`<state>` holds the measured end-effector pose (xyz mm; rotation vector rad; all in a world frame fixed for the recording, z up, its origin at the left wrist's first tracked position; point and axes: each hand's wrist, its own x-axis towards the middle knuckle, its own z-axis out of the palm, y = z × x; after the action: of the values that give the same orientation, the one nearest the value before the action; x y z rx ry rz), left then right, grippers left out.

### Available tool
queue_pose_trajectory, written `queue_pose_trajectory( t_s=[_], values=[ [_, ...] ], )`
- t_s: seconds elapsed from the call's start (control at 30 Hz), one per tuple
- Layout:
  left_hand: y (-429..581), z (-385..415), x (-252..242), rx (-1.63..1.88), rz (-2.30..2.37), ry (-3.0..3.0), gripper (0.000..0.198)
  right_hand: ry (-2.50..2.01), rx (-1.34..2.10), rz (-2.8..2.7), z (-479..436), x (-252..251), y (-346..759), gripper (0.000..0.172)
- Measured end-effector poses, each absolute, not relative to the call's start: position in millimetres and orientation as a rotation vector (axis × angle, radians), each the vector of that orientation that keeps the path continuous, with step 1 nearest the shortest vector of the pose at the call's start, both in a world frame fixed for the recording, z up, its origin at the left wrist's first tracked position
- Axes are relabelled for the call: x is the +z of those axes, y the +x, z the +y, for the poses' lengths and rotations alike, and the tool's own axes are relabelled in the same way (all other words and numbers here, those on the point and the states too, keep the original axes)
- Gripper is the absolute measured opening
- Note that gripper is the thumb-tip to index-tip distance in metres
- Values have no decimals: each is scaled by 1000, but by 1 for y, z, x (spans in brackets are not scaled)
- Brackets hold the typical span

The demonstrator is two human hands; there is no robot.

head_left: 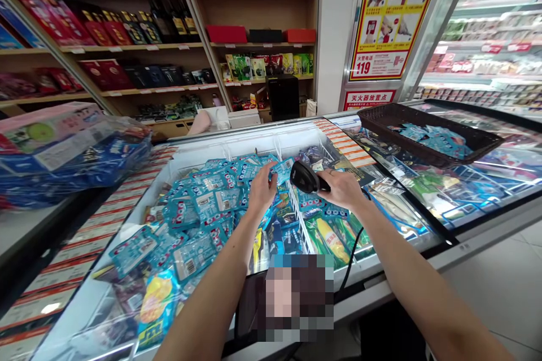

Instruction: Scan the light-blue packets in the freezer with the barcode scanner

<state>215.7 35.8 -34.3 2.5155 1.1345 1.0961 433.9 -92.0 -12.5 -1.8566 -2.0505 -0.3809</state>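
A black handheld barcode scanner (305, 176) is gripped in my right hand (345, 189), its head turned left and its cable hanging down on the right. My left hand (263, 187) is closed at the fingertips on a blue ice-pop packet (283, 169), held just in front of the scanner's head. Beneath both hands lies an open chest freezer (249, 144). Many similar blue packets (207, 200) are heaped in it on the left. A white wire divider (298, 217) separates them from green packets (332, 237) showing corn.
On the right, a dark brown plastic basket (381, 118) with some blue packets in it rests on the freezer top. Plastic-wrapped boxes (71, 152) are stacked at left. Behind the freezer stand shelves (254, 45) of boxed goods. A blurred, pixelated patch covers something at the front edge.
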Motion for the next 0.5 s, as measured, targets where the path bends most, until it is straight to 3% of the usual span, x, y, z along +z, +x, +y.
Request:
queue_pose_trajectory(
  t_s=[0.2,0.5],
  values=[
    [216,36,-34,1083,1140,2513,39,-1902,-361,-2034,-91,-12,433,41],
    [217,37,-36,1104,1109,2511,39,-1883,-426,-2026,-94,-10,434,34]
  ],
)
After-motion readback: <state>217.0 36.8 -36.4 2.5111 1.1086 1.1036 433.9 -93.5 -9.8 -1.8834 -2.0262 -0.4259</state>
